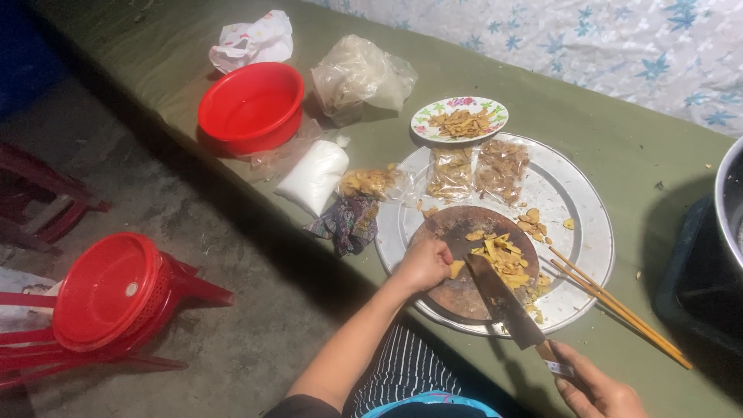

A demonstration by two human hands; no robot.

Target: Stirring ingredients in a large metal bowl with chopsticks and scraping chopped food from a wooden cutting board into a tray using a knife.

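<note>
My left hand pinches a yellow piece of root on a round dark wooden cutting board. In my right hand is the handle of a large cleaver, its blade lying across the board next to that piece. Yellow sliced strips are piled on the board beyond the blade. The board rests on a big round metal tray.
On the tray lie wooden chopsticks and two clear bags of dried bits. Behind it are a small flowered plate, a white bag, a cloth, a red bowl and plastic bags. A metal pot stands right; red stools with a red basket are left.
</note>
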